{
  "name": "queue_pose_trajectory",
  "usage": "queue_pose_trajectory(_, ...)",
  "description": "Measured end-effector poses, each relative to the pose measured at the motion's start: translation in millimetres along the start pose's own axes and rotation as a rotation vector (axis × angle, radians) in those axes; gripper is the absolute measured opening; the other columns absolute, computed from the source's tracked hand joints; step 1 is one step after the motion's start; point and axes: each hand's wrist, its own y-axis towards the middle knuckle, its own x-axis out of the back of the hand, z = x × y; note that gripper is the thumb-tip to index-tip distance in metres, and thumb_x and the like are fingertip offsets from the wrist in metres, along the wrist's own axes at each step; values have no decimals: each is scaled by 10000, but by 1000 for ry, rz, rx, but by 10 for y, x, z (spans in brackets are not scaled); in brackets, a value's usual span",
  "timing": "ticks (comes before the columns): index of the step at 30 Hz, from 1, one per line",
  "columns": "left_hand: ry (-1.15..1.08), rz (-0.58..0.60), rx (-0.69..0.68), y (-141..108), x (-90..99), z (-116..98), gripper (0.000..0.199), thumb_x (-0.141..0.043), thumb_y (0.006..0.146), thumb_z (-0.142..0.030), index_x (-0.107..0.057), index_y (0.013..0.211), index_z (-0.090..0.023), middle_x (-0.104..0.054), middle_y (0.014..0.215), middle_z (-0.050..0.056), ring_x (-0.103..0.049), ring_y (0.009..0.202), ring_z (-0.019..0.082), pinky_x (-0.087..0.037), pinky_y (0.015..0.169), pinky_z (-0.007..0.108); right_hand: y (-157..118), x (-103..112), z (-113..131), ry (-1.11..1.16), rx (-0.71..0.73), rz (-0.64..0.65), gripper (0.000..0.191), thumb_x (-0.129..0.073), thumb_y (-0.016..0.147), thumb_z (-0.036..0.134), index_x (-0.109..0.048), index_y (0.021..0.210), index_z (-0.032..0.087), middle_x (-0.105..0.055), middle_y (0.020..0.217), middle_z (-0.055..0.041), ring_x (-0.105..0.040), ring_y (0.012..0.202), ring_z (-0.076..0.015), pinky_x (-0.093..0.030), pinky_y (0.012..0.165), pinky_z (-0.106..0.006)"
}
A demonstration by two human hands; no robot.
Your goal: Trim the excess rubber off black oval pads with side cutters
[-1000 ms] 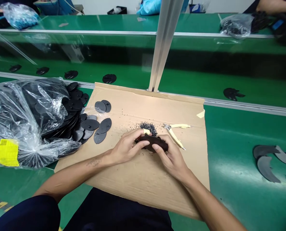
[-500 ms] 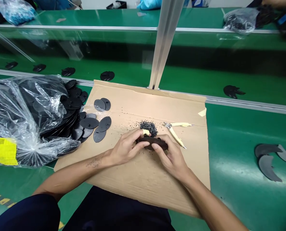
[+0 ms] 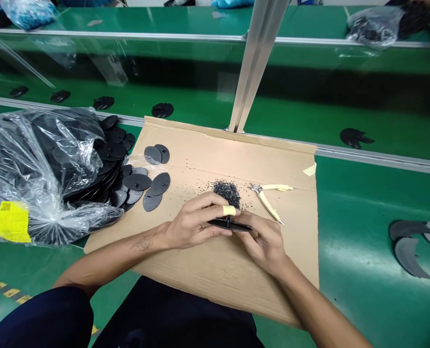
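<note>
Both hands grip one thin black oval plastic disc (image 3: pixel 233 225), seen nearly edge-on above the cardboard sheet (image 3: pixel 207 270). My left hand (image 3: pixel 196 220) is closed on its left side, with yellow tape round one finger near a small stem on the disc's upper face. My right hand (image 3: pixel 265 237) pinches the right end, its thumb beneath. Just beyond the fingers lies a heap of tiny black bits (image 3: pixel 227 193). Yellow-handled nippers (image 3: pixel 267 195) rest spread on the cardboard to the right of the heap.
Left of the cardboard, a clear plastic bag (image 3: pixel 37 164) spills many black oval discs (image 3: pixel 113 151). Several loose discs (image 3: pixel 160 183) lie on the cardboard's left part. A metal post (image 3: pixel 256 63) rises behind the cardboard. Curved dark pieces (image 3: pixel 407 256) lie on the green surface at right.
The disc has turned from showing its broad face to nearly edge-on, with its stem upward. My left fingers have moved over its upper side. The whole view has shifted slightly.
</note>
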Motion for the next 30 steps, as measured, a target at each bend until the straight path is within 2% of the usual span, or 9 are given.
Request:
queue_pose_trajectory(6,109,9,-45,-15,-4,9,293,-502,1053,-327,-626,1195,-102,-669,1036,132,-644,925,173,-592,780,313,-1,2,-14,-48,-16,21,160,-552,1009,63,-641,1064,184,-707,977,-68,-712,866,-179,-610,795,-262)
queue_pose_trajectory(11,83,-30,-57,-41,-3,9,214,-578,1019,-268,-641,1134,-98,-685,997,122,-658,903,162,-598,774,294,1,11,-2,-51,-20,45,181,-533,1019,88,-654,1103,193,-710,963,-70,-720,846,-195,-626,786,-287)
queue_pose_trajectory(16,95,-1,-54,-37,0,12,238,-506,1050,-274,-626,1176,-110,-686,1033,137,-661,924,174,-602,779,330,-14,24,20,-85,-48,59,181,-525,1023,84,-652,1098,189,-703,971,-79,-712,835,-196,-626,775,-304)
queue_pose_trajectory(21,93,-3,-61,-36,12,-1,199,-563,1025,-244,-622,1181,-135,-687,1016,111,-667,913,160,-607,766,309,-31,25,19,-86,-54,66,173,-517,1035,107,-654,1100,191,-692,935,-74,-699,800,-193,-611,707,-291)
queue_pose_trajectory(26,126,33,-55,-26,17,-8,252,-469,1065,-278,-620,1186,-116,-685,1028,129,-662,924,169,-605,772,326,-22,35,16,-81,-38,82,170,-514,1032,86,-639,1095,183,-697,996,-89,-699,814,-190,-604,702,-293)
queue_pose_trajectory(30,97,3,-69,-42,7,-11,199,-535,1039,-258,-643,1121,-113,-690,986,112,-662,888,160,-599,757,309,-11,40,34,-81,-33,93,189,-500,1045,105,-649,1131,182,-696,966,-84,-703,814,-192,-617,716,-296)
